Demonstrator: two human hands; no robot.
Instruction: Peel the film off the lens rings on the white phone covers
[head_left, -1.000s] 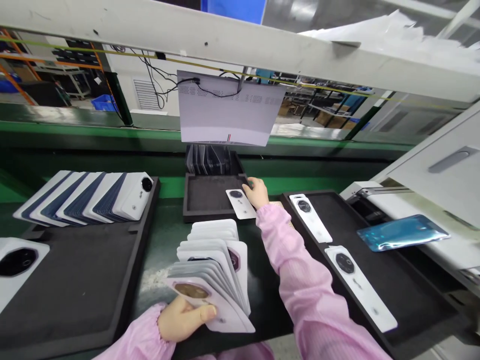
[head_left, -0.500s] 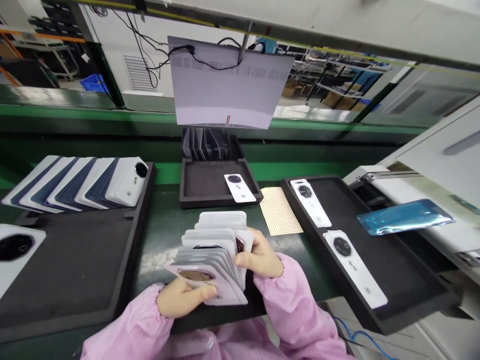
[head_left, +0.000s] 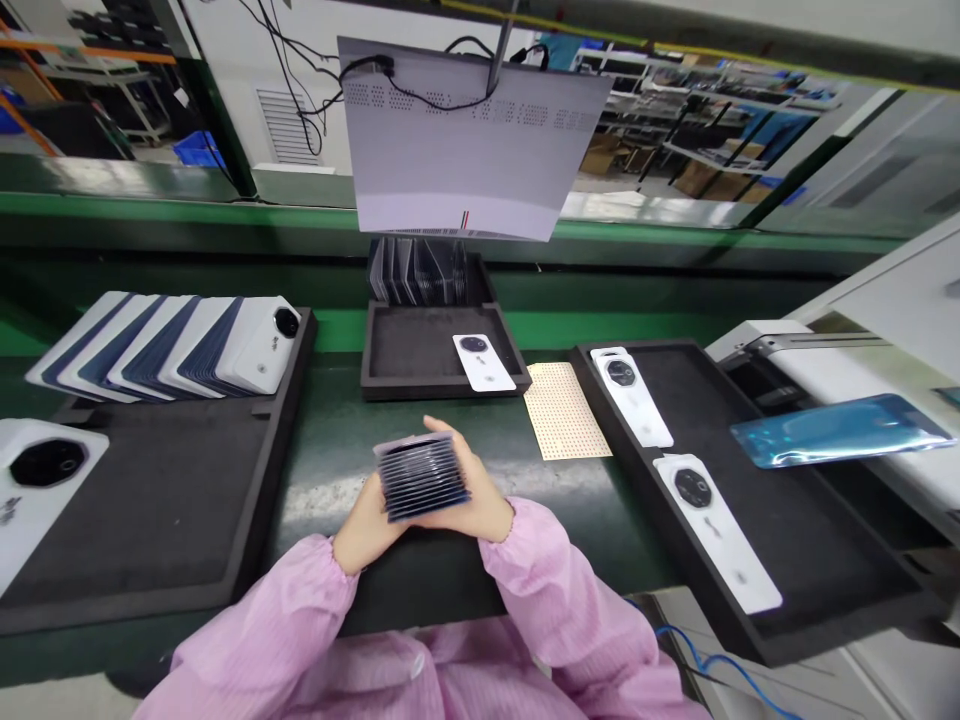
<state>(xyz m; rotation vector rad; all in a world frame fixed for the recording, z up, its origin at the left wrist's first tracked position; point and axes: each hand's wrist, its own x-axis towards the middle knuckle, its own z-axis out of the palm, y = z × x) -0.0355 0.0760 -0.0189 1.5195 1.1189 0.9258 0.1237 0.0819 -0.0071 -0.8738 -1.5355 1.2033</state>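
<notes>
Both of my hands grip a squared-up stack of phone back covers (head_left: 421, 476), seen edge-on just above the green bench. My left hand (head_left: 366, 525) cups the stack's left side and underside. My right hand (head_left: 480, 500) presses against its right side with fingers wrapped round it. Both sleeves are pink. A single white back cover (head_left: 484, 362) with a round camera ring lies in the small black tray (head_left: 405, 352) straight ahead.
A big black tray (head_left: 150, 510) on the left holds a fanned row of white covers (head_left: 172, 350). The right black tray (head_left: 810, 560) carries two covers (head_left: 712, 530). A perforated beige pad (head_left: 564, 410) lies between trays. A blue-green film sheet (head_left: 840, 430) rests at right. A white board hangs overhead.
My right hand came back from the far tray, leaving one cover there, and joined the left. The fanned covers have been closed up into a tight stack held edge-on.
</notes>
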